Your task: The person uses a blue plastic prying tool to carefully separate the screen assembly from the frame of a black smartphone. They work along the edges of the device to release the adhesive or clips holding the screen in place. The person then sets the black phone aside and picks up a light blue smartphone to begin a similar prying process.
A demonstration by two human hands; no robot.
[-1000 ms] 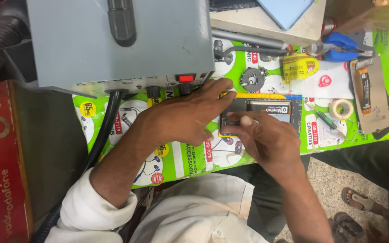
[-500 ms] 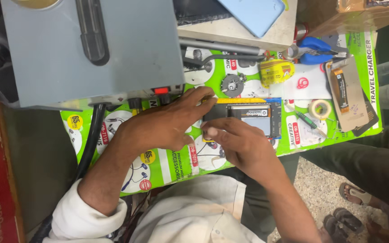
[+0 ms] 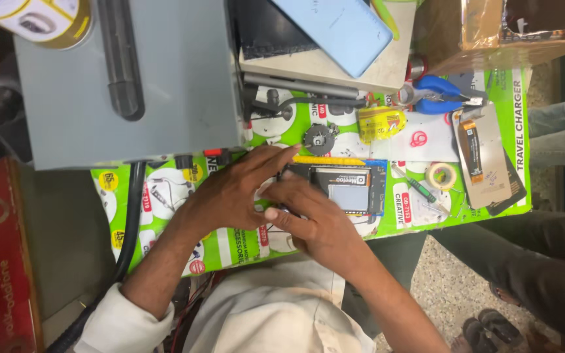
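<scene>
An opened phone (image 3: 348, 188) lies flat on the green printed mat (image 3: 230, 242), its back off and a grey battery showing. My left hand (image 3: 233, 193) rests on the phone's left end, fingers stretched along its top edge and pressing it down. My right hand (image 3: 308, 219) comes from below with its fingers bent at the phone's lower left corner. Whether a small tool sits in those fingers is hidden. Along the phone's upper edge lies a yellow strip (image 3: 328, 160).
A grey metal box with a black handle (image 3: 125, 85) fills the upper left, a thick black cable (image 3: 129, 222) running down from it. A blue phone (image 3: 344, 29), blue-handled cutters (image 3: 436, 95), a tape roll (image 3: 441, 175), a screwdriver (image 3: 420, 189) and a screen panel (image 3: 488, 157) lie around. Another person's legs (image 3: 531, 261) are at the right.
The view has shifted, so everything sits lower and further left in the frame. Both hands stay on the phone's left end; the right hand's fingers have shifted slightly along its lower corner.
</scene>
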